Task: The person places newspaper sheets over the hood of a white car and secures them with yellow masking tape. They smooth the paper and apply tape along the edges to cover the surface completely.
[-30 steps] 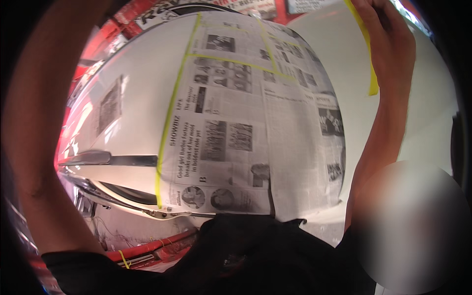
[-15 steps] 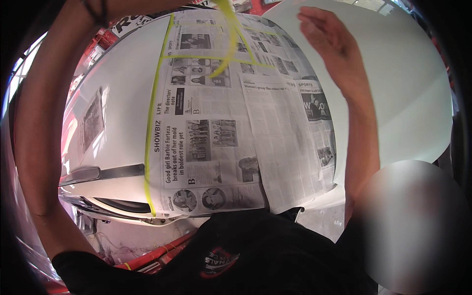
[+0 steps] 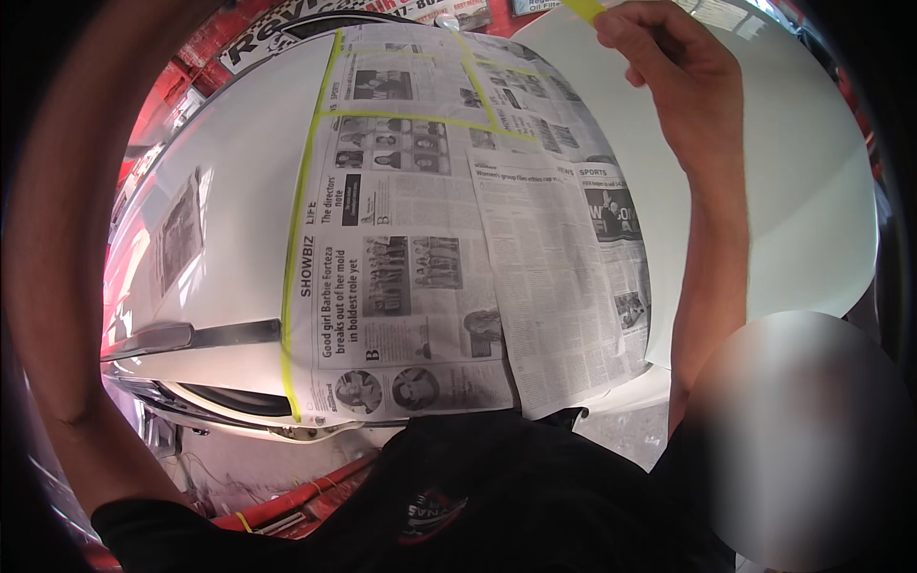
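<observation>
My right hand point(image 3: 680, 81) is raised at the upper right, thumb and fingers pinching the end of a strip of yellow-green masking tape point(image 3: 580, 8). The strip runs up out of the picture. My left forearm point(image 3: 57, 286) rises along the left side, but its hand lies beyond the top edge. Under my arms, newspaper sheets point(image 3: 420, 286) cover the middle of a white car panel point(image 3: 229, 124). Yellow-green tape point(image 3: 304, 201) borders their left side, and further strips cross them near the far end. Two sheets overlap at the middle.
A bare curved white panel point(image 3: 793, 162) stands at the right. A dark trim strip point(image 3: 234, 332) lies at the left near a small grey paper patch point(image 3: 179, 234). Below are red metal equipment point(image 3: 325, 492) and grey floor. Printed banners point(image 3: 287, 33) hang behind.
My right hand has closed on the tape and moved right and slightly up. The tape that hung in a loop over the newspaper has gone up to the top edge. My left arm has shifted left.
</observation>
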Demonstrator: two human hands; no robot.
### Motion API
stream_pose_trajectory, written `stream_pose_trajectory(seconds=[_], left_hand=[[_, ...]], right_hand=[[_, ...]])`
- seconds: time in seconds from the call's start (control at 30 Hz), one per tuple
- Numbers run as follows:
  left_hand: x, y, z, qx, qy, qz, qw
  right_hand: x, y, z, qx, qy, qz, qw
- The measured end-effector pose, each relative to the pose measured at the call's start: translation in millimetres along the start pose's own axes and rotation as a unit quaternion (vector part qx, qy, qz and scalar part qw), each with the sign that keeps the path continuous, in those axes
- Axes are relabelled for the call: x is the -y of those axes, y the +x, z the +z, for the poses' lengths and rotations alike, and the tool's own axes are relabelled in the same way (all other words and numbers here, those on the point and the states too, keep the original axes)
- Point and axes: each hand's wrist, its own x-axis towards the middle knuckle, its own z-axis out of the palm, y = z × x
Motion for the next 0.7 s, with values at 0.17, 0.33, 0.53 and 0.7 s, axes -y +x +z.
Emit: stream_pose_trajectory(seconds=[0.17,0.33,0.53,0.7], left_hand=[[10.7,-11.4,-19.8,0.087,-0.147,-0.072,0.983],[61.7,-81.2,27.0,-0.078,-0.267,-0.201,0.939],[146.7,-314.7,170.2,-0.132,-0.059,-0.511,0.847],[42.9,-386.1,285.6,0.145,0.063,-0.586,0.795]], right_hand=[[-3.4,-21.5,-36.7,-0.012,-0.101,-0.002,0.995],[22.1,-53.6,-32.2,0.013,-0.068,-0.047,0.996],[13.3,-100.0,-112.3,-0.018,-0.144,0.020,0.989],[-13.1,-149.0,-158.1,-0.113,-0.210,0.109,0.965]])
